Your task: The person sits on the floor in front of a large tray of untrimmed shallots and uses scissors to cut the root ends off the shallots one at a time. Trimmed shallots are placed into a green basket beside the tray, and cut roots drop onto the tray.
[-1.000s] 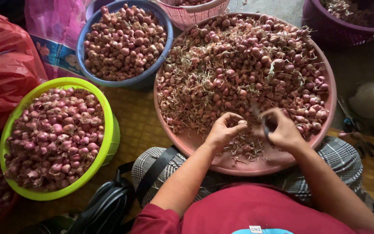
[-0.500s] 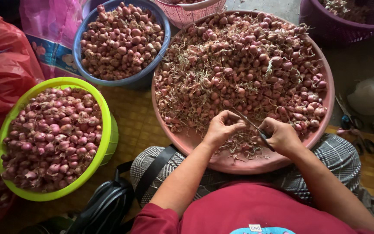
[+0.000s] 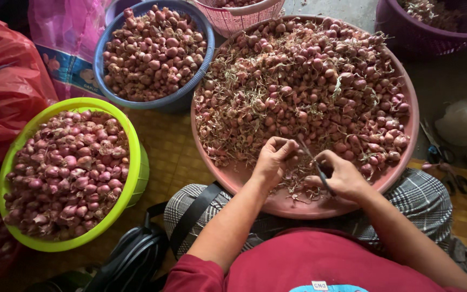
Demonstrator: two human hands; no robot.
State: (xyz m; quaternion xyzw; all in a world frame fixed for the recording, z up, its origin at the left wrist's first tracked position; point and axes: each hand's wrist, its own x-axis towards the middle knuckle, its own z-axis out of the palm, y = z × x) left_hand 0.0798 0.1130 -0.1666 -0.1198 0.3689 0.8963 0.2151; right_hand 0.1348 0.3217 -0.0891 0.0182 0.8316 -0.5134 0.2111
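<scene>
1. Left hand (image 3: pixel 272 161) over the near edge of the pink basin (image 3: pixel 412 116), fingers (image 3: pixel 285 148) curled together, pinched on a small shallot (image 3: pixel 294 160) that is mostly hidden by them.
2. Right hand (image 3: pixel 341 176) just beside the left, fingers closed around the handle of a small knife (image 3: pixel 313 165), thin blade angled up toward the left fingertips and meeting them at the shallot.
3. Both hands above a bare patch of basin floor strewn with dry roots and skins (image 3: pixel 297 189), basin resting on the lap against plaid trousers (image 3: pixel 425 200).
4. Rest of the pink basin heaped with untrimmed shallots (image 3: pixel 309 81) and stringy roots.
5. Lime-green tub (image 3: pixel 136 167) to the left, full of cleaner shallots; blue tub (image 3: pixel 204 54) behind it, also full.
6. Purple basket (image 3: pixel 406 38) at upper right, red plastic bag (image 3: pixel 4 92) at far left, scissors (image 3: pixel 444 162) on the floor to the right, well apart from the hands.
</scene>
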